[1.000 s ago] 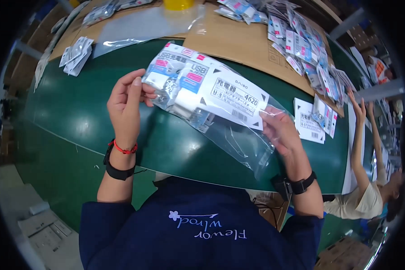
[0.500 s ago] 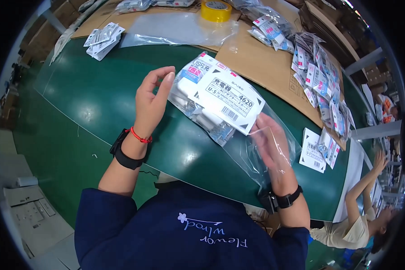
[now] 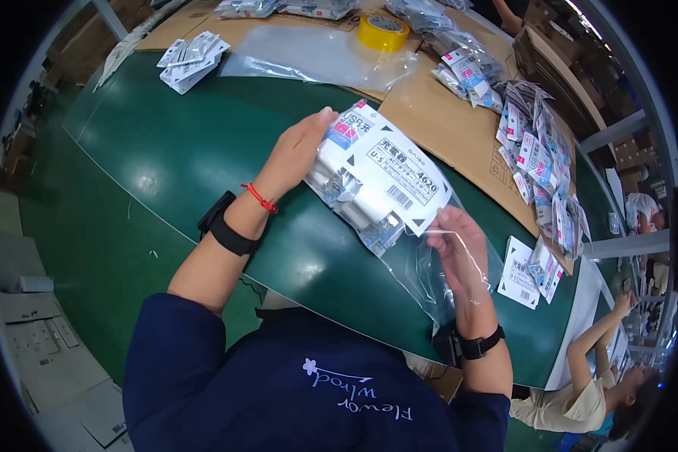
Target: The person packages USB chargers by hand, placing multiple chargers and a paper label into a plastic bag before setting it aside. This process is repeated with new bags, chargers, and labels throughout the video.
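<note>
A clear bag (image 3: 414,273) of packs (image 3: 344,190) slants between left hand (image 3: 297,151) and right hand (image 3: 461,247). The right pinches a white card (image 3: 401,179) toward the bag's loose end; the left touches its filled end, closure unclear.

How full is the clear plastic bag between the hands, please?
Partly full: the clear plastic bag holds charger packs; its lower-right end is loose film.
</note>
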Demonstrator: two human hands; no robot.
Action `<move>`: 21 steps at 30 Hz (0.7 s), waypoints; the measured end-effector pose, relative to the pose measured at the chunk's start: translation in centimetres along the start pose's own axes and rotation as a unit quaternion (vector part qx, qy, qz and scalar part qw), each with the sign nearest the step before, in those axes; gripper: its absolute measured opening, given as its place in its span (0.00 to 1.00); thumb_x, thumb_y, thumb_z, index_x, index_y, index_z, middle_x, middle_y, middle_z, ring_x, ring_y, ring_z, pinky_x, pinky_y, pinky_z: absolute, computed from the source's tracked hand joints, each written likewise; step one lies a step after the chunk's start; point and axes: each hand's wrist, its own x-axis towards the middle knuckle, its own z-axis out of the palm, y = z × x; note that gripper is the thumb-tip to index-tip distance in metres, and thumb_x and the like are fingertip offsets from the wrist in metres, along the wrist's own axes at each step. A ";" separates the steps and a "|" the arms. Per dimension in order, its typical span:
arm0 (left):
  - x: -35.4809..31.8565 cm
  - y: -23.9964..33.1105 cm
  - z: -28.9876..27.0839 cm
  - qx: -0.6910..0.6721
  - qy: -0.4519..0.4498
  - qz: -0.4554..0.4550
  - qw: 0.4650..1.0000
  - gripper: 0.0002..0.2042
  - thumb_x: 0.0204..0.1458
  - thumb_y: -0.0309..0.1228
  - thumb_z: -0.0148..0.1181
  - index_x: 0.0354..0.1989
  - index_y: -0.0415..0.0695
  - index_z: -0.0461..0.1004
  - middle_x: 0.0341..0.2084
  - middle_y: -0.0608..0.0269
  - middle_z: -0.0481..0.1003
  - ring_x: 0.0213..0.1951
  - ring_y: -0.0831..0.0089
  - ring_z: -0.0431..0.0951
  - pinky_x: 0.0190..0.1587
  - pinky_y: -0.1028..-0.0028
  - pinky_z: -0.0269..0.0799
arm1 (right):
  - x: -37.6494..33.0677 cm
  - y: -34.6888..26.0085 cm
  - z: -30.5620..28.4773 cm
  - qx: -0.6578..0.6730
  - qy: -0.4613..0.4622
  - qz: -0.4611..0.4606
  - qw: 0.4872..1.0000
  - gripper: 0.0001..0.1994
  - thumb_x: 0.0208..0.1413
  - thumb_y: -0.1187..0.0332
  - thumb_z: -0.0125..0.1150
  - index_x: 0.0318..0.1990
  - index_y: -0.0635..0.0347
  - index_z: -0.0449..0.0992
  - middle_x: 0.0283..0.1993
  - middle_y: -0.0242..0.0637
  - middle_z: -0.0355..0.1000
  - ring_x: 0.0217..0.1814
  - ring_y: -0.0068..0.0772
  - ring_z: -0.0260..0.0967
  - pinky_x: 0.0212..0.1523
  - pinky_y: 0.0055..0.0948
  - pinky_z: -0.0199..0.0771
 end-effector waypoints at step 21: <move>0.2 -1.5 1.2 0.056 0.066 0.104 0.991 0.25 0.62 0.47 0.42 0.53 0.36 0.70 0.50 0.48 0.72 0.57 0.58 0.68 0.60 0.68 0.58 | 1.5 0.9 1.1 -0.047 -0.015 -0.074 0.996 0.07 0.56 0.69 0.60 0.38 0.64 0.76 0.24 0.23 0.68 0.19 0.10 0.53 0.19 0.11 0.49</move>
